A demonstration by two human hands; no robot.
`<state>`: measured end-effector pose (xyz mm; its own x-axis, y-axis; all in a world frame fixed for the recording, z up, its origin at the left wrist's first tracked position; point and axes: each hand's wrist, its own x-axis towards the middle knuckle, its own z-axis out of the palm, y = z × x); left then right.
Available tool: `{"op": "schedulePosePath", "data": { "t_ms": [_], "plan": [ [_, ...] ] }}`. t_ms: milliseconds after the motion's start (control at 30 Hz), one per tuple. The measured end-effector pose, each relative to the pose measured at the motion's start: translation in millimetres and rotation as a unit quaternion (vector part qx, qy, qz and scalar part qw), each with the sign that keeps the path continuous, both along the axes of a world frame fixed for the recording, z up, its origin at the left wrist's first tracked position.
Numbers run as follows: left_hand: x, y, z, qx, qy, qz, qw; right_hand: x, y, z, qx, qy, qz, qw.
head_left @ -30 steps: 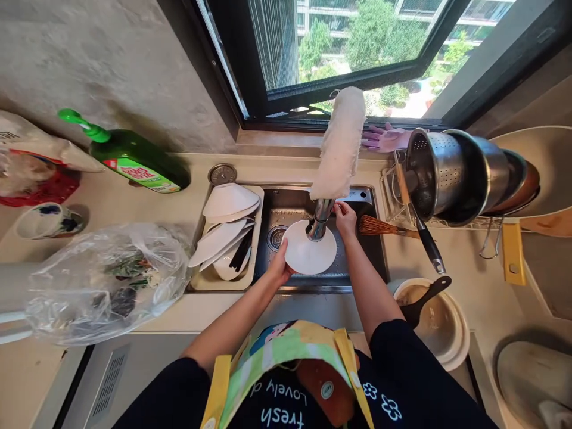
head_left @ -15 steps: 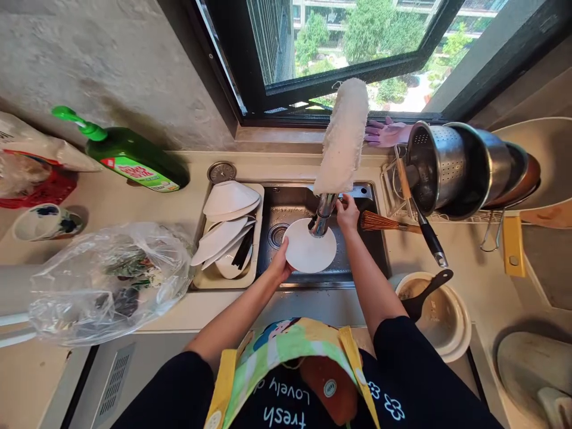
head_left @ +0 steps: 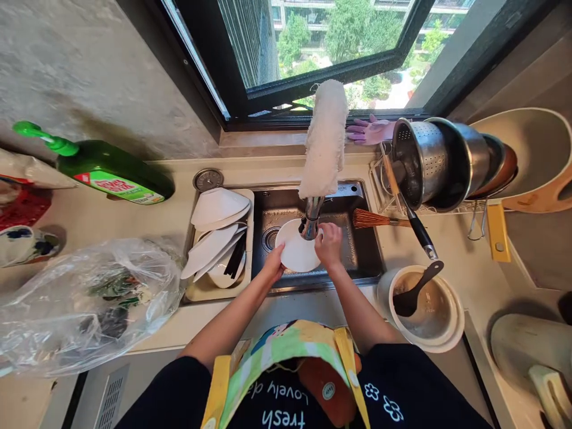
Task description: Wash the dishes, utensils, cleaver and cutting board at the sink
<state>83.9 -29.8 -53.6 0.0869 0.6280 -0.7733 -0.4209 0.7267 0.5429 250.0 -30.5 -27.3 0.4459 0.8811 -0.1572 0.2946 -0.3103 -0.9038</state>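
Left hand: closed on the near edge of a white plate, fingers wrapped against the rim, gripping it.
Right hand: curled closed over the plate's right side, knuckles up, fingertips hidden, apparently gripping it too.
White plate: held tilted between both hands, low in the sink, right below the faucet; its far edge passes just beside the neck.
Faucet: chrome neck rising between the plate and the back of the sink, a fluffy white duster standing upright above it.
Stainless sink: the round drain lies just left of the plate.
Cream dish tray: sits in the sink's left side, holding stacked white bowls and plates and dark utensils.
Table: right of the sink lie a palm-fibre brush and a black-handled pan; nearer, a ceramic pot holds a black ladle. A steel colander leans in a wire rack, a pink rubber glove beside it.
Left side: a green dish-soap bottle and a clear plastic bag holding dark greens.
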Motion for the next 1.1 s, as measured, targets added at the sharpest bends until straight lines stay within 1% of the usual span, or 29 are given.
{"op": "schedulePosePath", "data": {
  "t_ms": [33,67,100,133,167,200,267,300,333,367,400,433,500,567,600,633,667,700,733,800,833,867,900,933,967,1000,1067,1100],
  "plan": [
    [-2,3,-1.8,-0.005,0.009,-0.009,1.000,7,-3,-2.8,-0.005,0.028,-0.021,0.999],
    [-5,6,-3.1,-0.007,0.022,-0.034,0.999,12,-5,-6.3,-0.025,0.079,-0.028,0.996],
    [-8,11,-3.9,-0.001,0.044,-0.072,0.996,15,-8,-10.2,-0.055,0.146,-0.020,0.988],
    [-10,16,-4.0,0.017,0.080,-0.122,0.989,16,-10,-14.4,-0.087,0.223,-0.007,0.971],
    [-12,20,-3.5,0.049,0.133,-0.176,0.974,14,-13,-18.6,-0.112,0.301,0.003,0.947],
    [-11,24,-2.6,0.093,0.199,-0.225,0.949,11,-16,-22.7,-0.127,0.372,0.003,0.920],
    [-4,28,-0.5,0.206,0.321,-0.290,0.878,0,-21,-29.9,-0.130,0.496,-0.030,0.858],
    [3,27,0.0,0.260,0.354,-0.312,0.842,-7,-23,-32.9,-0.121,0.541,-0.055,0.830],
    [12,25,0.1,0.304,0.365,-0.330,0.816,-14,-25,-35.4,-0.106,0.569,-0.076,0.812],
    [22,21,-0.4,0.336,0.355,-0.346,0.801,-19,-26,-37.3,-0.087,0.589,-0.087,0.798],
    [32,16,-1.3,0.353,0.330,-0.359,0.798,-23,-27,-38.8,-0.071,0.606,-0.091,0.787],
    [41,11,-2.5,0.358,0.291,-0.370,0.806,-26,-27,-39.9,-0.056,0.617,-0.091,0.779],
    [50,4,-4.8,0.331,0.204,-0.377,0.840,-23,-27,-40.7,-0.043,0.619,-0.101,0.778],
    [48,2,-5.8,0.287,0.142,-0.378,0.869,-16,-27,-40.6,-0.051,0.610,-0.129,0.780],
    [43,4,-5.8,0.269,0.134,-0.382,0.874,-11,-28,-40.5,-0.055,0.609,-0.143,0.778],
    [38,7,-5.6,0.260,0.150,-0.394,0.869,-8,-30,-40.7,-0.059,0.613,-0.154,0.773],
    [33,10,-5.3,0.264,0.188,-0.417,0.849,-6,-32,-41.1,-0.063,0.620,-0.162,0.765],
    [30,13,-5.2,0.281,0.237,-0.454,0.812,-6,-34,-42.0,-0.065,0.629,-0.166,0.757],
    [30,16,-5.4,0.306,0.293,-0.502,0.754,-8,-37,-43.3,-0.066,0.638,-0.168,0.749],
    [36,17,-6.9,0.358,0.374,-0.600,0.609,-14,-39,-46.5,-0.063,0.652,-0.169,0.736],
    [40,16,-8.2,0.376,0.383,-0.640,0.550,-16,-39,-48.0,-0.065,0.655,-0.171,0.733],
    [44,14,-9.6,0.387,0.375,-0.673,0.506,-18,-38,-49.1,-0.072,0.655,-0.177,0.731],
    [47,13,-11.0,0.389,0.361,-0.699,0.479,-18,-37,-49.7,-0.081,0.651,-0.188,0.731],
    [47,12,-12.4,0.386,0.346,-0.718,0.465,-18,-36,-49.8,-0.094,0.646,-0.202,0.730],
    [44,12,-13.6,0.379,0.337,-0.731,0.457,-16,-35,-49.6,-0.104,0.642,-0.214,0.729],
    [40,14,-14.7,0.369,0.345,-0.738,0.447,-14,-35,-49.2,-0.109,0.640,-0.222,0.728],
    [29,18,-17.1,0.352,0.403,-0.723,0.437,-12,-37,-48.8,-0.104,0.639,-0.228,0.728],
    [26,20,-18.4,0.354,0.430,-0.701,0.445,-11,-38,-49.1,-0.101,0.639,-0.226,0.728]
  ]
}}
